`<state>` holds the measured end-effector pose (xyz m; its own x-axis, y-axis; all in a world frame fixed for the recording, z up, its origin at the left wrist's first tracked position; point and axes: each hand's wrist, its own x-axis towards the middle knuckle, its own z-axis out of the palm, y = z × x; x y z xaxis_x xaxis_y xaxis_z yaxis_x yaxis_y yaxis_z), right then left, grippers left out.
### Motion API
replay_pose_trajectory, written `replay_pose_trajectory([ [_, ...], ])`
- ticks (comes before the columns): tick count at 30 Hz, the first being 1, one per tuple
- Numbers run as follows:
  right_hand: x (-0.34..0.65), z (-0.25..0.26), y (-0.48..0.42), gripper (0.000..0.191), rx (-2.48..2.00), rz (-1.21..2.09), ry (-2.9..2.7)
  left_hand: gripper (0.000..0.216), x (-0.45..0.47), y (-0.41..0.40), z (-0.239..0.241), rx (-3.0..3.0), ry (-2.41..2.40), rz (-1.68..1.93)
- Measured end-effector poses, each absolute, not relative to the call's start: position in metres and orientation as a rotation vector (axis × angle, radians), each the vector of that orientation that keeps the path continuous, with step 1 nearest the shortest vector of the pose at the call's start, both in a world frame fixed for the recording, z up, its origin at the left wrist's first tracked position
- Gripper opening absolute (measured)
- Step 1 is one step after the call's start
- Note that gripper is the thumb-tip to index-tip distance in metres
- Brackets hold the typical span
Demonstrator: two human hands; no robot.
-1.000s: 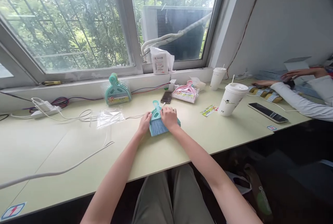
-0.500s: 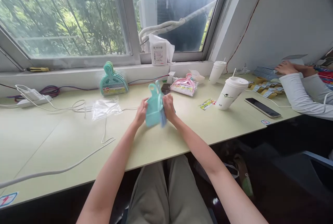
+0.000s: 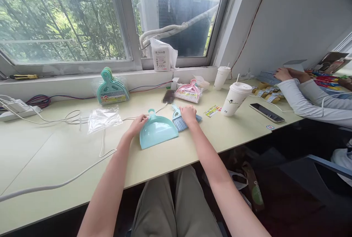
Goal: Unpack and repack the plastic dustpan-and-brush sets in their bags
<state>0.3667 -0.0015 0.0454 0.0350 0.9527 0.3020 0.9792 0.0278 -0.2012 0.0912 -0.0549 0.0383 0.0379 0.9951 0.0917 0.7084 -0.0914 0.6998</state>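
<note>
A light teal dustpan (image 3: 158, 132) lies on the table in front of me, its handle with the round hole pointing toward the window. My left hand (image 3: 138, 124) grips its left edge close to the handle. Just right of the pan is a small hand brush (image 3: 179, 122) with blue-grey bristles, resting on the tabletop. My right hand (image 3: 188, 115) is closed over the brush's top and covers its middle. Brush and dustpan lie side by side, their near edges almost touching.
Bagged green dustpan sets (image 3: 112, 89) and a pink set (image 3: 189, 91) stand near the sill. A clear plastic bag (image 3: 105, 119), a label card (image 3: 212, 110), a white cup (image 3: 235, 99) and a phone (image 3: 266, 112) lie around. Cables cross the left side. Another person's sleeved arms (image 3: 305, 95) rest at right.
The dustpan and brush, held upright together before, are now apart and down on the table. My right hand has moved right with the brush, my left hand slightly left. The view has shifted slightly.
</note>
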Motion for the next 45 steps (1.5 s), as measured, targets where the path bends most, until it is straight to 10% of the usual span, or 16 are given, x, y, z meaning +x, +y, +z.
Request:
replay_pose_trajectory([
  [45, 0.368, 0.087, -0.025, 0.025, -1.587, -0.042, -1.596, 0.042, 0.142, -0.079, 0.042, 2.082, 2.065, 0.57],
])
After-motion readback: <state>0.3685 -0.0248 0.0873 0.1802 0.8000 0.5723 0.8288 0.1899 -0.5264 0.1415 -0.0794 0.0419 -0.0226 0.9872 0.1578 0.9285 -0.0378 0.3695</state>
